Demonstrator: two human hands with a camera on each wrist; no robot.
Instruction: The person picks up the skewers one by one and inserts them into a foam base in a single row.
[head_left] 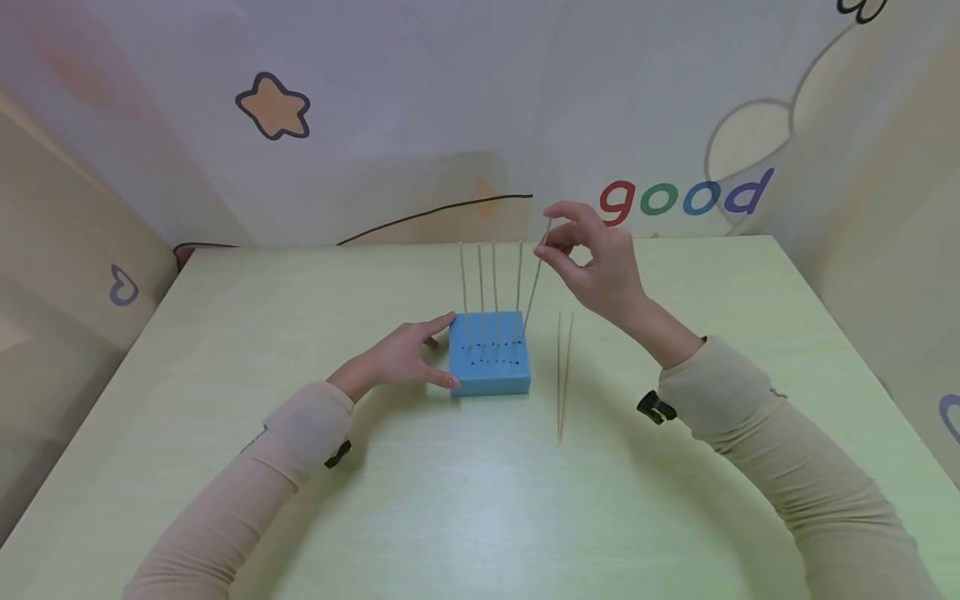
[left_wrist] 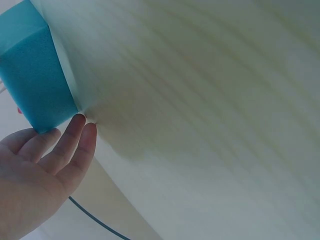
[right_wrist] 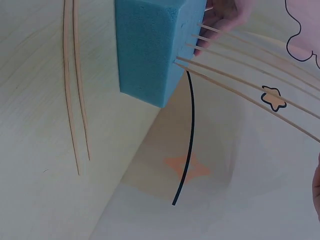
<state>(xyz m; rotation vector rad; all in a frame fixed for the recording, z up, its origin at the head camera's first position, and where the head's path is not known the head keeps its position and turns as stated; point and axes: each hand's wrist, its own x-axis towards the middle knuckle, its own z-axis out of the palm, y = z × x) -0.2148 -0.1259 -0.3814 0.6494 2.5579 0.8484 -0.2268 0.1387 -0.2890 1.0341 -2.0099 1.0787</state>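
A blue foam block (head_left: pixel 489 387) with rows of small holes sits on the table. Several thin wooden sticks (head_left: pixel 481 287) stand upright in its back row. My left hand (head_left: pixel 401 354) holds the block at its left side, thumb at the front corner and fingers at the back corner; in the left wrist view its fingertips (left_wrist: pixel 75 122) touch the foam. Between thumb and fingers, my right hand (head_left: pixel 600 262) pinches the upper part of a slanted wooden stick (head_left: pixel 533 292). The lower end of this stick meets the block's right edge; whether it is in a hole I cannot tell.
Two loose wooden sticks (head_left: pixel 559 375) lie on the pale table (head_left: pixel 420 500), right of the block, their near ends together. Behind the table hangs a printed curtain (head_left: pixel 420 100). A black clip (head_left: pixel 656 407) hangs at the right cuff.
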